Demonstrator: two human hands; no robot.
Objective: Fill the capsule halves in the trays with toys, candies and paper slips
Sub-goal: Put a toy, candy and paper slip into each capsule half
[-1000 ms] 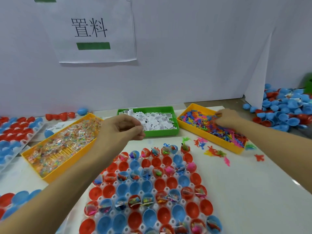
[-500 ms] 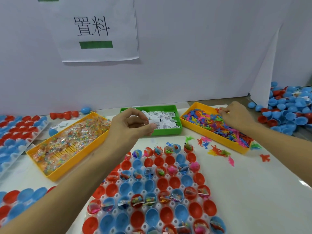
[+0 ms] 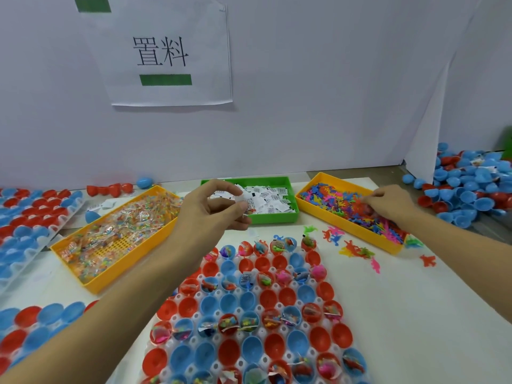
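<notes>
**A:** Item one, the hands?

**B:** Left hand (image 3: 213,210): raised over the near edge of the green plastic bin of white paper slips (image 3: 288,217), thumb and forefinger pinching a small white paper slip (image 3: 246,199), other fingers curled. Right hand (image 3: 388,202): down in the yellow plastic bin of small coloured toy figures (image 3: 313,181), fingertips bunched among the figures; whether it has one pinched, I cannot tell.

**A:** Item two, the destination?

**B:** White moulded tray holding red and blue plastic capsule halves (image 3: 260,309), lying directly below and toward the person from both hands, its long axis running away from the viewer. Several cups already carry toys, candy packets or slips; many in the middle rows look bare.

**A:** Which hand is nearer?

**B:** The left; it hangs just above the tray's far-left corner. The right sits well off to the tray's far right.

**A:** Surroundings?

**B:** Yellow plastic bin of wrapped candies (image 3: 91,273) to the left; loose toy figures (image 3: 357,250) scattered on the white table (image 3: 415,314); a heap of spare blue and red capsule halves (image 3: 471,189) at far right.
</notes>
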